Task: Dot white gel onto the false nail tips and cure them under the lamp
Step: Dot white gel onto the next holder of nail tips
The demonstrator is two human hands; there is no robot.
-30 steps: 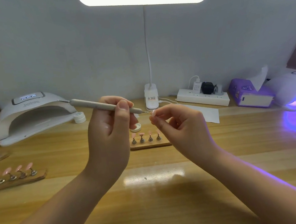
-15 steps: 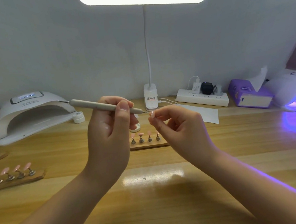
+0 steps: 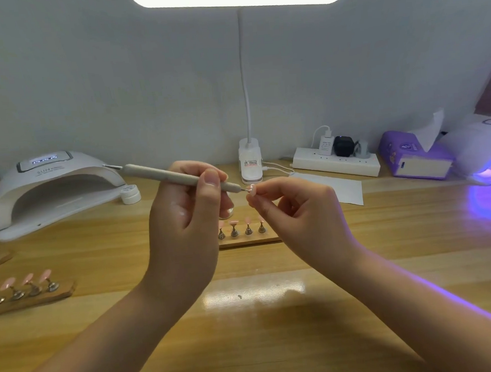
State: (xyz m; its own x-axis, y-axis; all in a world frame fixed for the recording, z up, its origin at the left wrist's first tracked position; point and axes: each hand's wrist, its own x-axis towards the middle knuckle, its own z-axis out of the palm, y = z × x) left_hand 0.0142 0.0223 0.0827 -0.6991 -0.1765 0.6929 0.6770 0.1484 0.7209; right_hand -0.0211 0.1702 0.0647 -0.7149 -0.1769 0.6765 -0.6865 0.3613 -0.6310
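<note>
The dotting pen (image 3: 179,177) is gripped in the left hand (image 3: 185,219), its long axis pointing rightward, tip at the pink nail tip (image 3: 251,190) pinched in the right hand (image 3: 301,214) (held above the wooden stand (image 3: 251,239) mid-table).

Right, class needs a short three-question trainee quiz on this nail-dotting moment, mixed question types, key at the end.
1. True or false: the left hand holds the dotting pen.
2. What does the right hand pinch? A) a nail tip B) the gel pot C) a tissue
3. Fill in: the wooden stand behind the hands shows ___ nail tips on holders.

Key: 1 true; 2 A; 3 four.
</note>
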